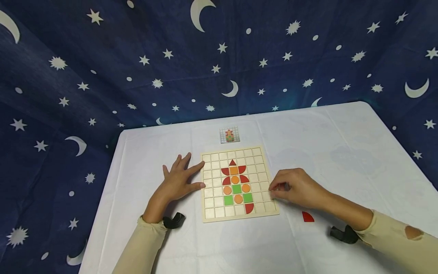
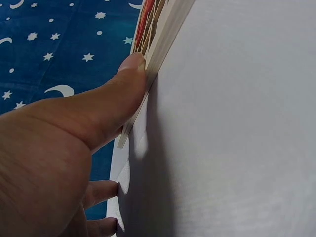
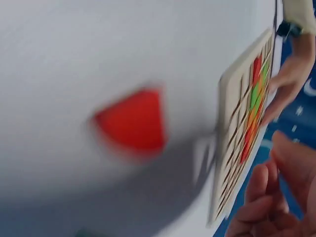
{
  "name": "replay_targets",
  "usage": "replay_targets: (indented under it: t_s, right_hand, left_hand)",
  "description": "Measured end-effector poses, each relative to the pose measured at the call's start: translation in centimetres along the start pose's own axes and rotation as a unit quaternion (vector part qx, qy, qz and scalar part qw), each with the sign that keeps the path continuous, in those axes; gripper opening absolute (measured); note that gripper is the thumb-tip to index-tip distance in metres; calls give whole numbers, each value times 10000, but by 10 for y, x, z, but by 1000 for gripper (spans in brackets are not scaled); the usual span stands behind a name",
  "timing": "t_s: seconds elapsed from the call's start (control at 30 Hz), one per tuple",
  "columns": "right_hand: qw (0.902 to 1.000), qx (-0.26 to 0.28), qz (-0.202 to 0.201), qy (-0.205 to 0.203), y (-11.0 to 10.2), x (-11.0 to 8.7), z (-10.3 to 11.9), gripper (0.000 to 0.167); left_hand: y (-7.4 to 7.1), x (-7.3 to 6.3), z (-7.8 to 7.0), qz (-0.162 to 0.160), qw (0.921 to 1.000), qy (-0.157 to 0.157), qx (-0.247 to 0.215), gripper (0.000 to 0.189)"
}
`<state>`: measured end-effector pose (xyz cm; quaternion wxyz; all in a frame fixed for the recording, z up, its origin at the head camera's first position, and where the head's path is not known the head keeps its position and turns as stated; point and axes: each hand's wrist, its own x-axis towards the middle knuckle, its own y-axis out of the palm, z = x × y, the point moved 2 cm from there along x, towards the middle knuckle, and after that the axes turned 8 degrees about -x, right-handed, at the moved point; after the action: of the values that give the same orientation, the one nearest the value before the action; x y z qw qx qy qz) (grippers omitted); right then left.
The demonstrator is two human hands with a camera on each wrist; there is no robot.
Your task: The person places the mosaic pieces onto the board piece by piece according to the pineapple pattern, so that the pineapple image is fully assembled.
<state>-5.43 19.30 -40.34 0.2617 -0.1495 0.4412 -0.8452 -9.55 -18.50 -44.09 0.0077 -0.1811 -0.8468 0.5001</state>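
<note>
My left hand (image 1: 176, 182) lies on the cloth with fingers spread, index fingertip and thumb against the left edge of the wooden grid board (image 1: 208, 219). In the left wrist view the thumb (image 2: 111, 101) presses the board's side. Red, orange and green pieces form a figure on the board, with a red quarter-circle (image 1: 249, 208) at the bottom. At the board's right edge is my right hand (image 1: 295, 188), fingers curled, thumb and index tips close together; I cannot tell whether a piece is between them. Another red quarter-circle (image 1: 308, 217) lies on the cloth below that hand.
A small pattern card (image 1: 229, 135) lies beyond the board's far edge. White cloth (image 1: 328, 144) covers the table. A dark blue curtain (image 1: 188, 91) with moons and stars hangs behind it. Black wrist straps (image 1: 174, 220) sit at both sleeves.
</note>
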Motion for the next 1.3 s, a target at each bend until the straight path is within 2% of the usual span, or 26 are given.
replay_targets:
  t_s: [0.1,0.3,0.43,0.53,0.6,0.7,0.9,0.97,1.13,1.2,1.3]
  right_hand:
    - [9992,-134,368,-49,-14,-10,-18,19]
    - [9915,-313,1233,260,-36,-33,-58,20]
    - [9896,-316,1403,10,-46,-49,-80,26]
    - [9895,-376,1355,-332,-49,-57,-89,30]
    - [9896,-412,1316,-399,-49,-59,-92,31]
    - [9917,-441,1191,-199,-47,-58,-93,30]
    - [9959,-618,618,212,-39,-50,-92,33]
    - [9974,-513,412,288,-36,-47,-91,33]
    - [9964,103,123,838,-28,-32,-78,25]
    - [9940,370,125,1018,-23,-23,-67,21]
    - [9912,804,224,1028,-12,-7,-45,18]
  left_hand:
    - [-1,0,0,-10,10000,-15,-16,79]
    - [-2,0,0,-21,10000,36,-17,78]
    - [-1,-1,0,-52,9999,115,13,77]
    - [-1,-1,1,-40,9999,103,-1,77]
    - [-1,-1,2,-19,10000,75,-18,78]
    - [-2,-2,2,-5,10000,54,-11,78]
    - [-2,-2,0,-50,9999,116,-19,76]
    - [-1,-2,0,-53,9999,122,-31,76]
    - [0,-1,0,-17,10000,76,-25,77]
    - [0,-1,0,-9,10000,68,-10,77]
    - [0,-1,0,9,10000,36,-7,77]
